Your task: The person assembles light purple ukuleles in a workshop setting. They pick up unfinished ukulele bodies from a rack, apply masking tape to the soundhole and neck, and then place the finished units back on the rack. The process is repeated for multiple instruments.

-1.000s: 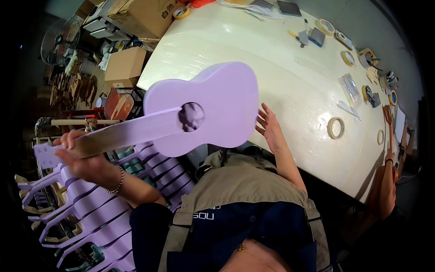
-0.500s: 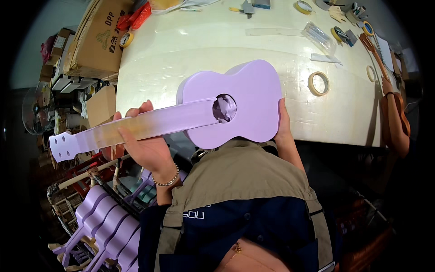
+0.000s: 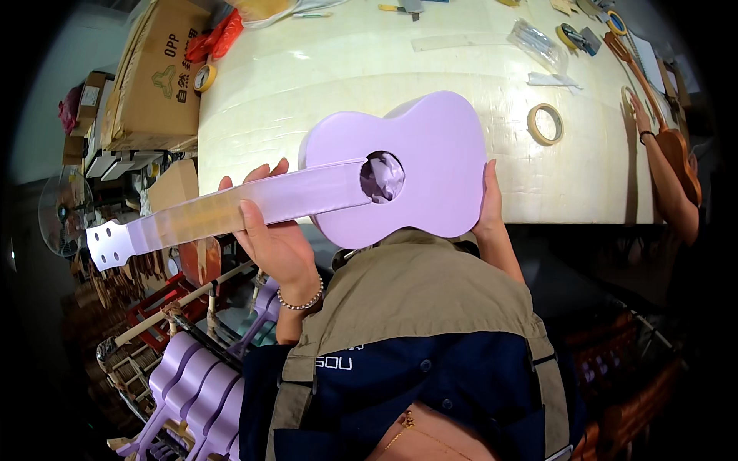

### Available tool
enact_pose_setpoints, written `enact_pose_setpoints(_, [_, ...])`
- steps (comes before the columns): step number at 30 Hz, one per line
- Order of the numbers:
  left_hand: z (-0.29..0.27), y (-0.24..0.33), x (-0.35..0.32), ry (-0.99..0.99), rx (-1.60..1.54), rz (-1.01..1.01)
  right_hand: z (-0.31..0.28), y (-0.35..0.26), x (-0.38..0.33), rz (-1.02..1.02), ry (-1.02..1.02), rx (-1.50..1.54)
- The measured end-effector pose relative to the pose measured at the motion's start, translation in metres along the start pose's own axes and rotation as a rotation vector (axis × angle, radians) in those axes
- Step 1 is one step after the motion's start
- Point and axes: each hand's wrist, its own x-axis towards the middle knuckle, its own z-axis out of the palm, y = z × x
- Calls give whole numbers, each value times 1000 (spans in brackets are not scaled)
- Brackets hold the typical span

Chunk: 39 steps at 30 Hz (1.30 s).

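Observation:
A lavender ukulele (image 3: 438,169) lies across my front, its body face up at the table's near edge and its neck pointing left. Crumpled lavender material fills the round sound hole. A yellowish band shows partway along the flat neck strip, and the headstock (image 3: 111,244) has several holes. My left hand (image 3: 278,250) is wrapped round the neck from beneath, thumb on the near edge and fingertips showing past the far edge. My right hand (image 3: 490,201) grips the right end of the body, its other fingers hidden under it.
The pale table (image 3: 330,77) holds a tape roll (image 3: 532,127) and a clear plastic packet (image 3: 536,44). Cardboard boxes (image 3: 157,92) stand left. Several lavender instruments (image 3: 188,376) hang on a rack at lower left. At right, another person's arm (image 3: 670,180) is beside a brown ukulele (image 3: 670,150).
My left hand has slid along the neck toward the body. The other person's hand has left the brown ukulele's neck and reaches onto the table. The whole view has shifted slightly.

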Motion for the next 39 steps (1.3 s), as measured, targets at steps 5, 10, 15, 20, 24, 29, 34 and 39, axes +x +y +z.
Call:
enact_pose_setpoints(5, [2,1,-1,-24,27,1,-3,1,-1,-10,-21,17])
enact_pose_setpoints(10, [2,0,-2,-46,34,-1,-4,2,-2,-10,-4,0])
enact_pose_setpoints(15, [4,3,-5,-51,27,-15,-4,3,-5,-1,14,-2])
enact_pose_setpoints(20, [5,3,-7,-58,28,-36,-9,2,-5,56,-12,19])
enact_pose_setpoints(24, [5,1,-7,-64,11,-53,-11,2,-8,17,41,10])
enact_pose_setpoints(29, [4,-1,-6,-34,-51,-88,-19,4,-11,-26,33,51])
enact_pose_setpoints(34, [-3,-8,-1,-12,-87,-106,-16,0,-15,-14,19,65])
enact_pose_setpoints(39, [-12,-15,7,-4,-127,-139,-11,-4,-20,-3,58,42])
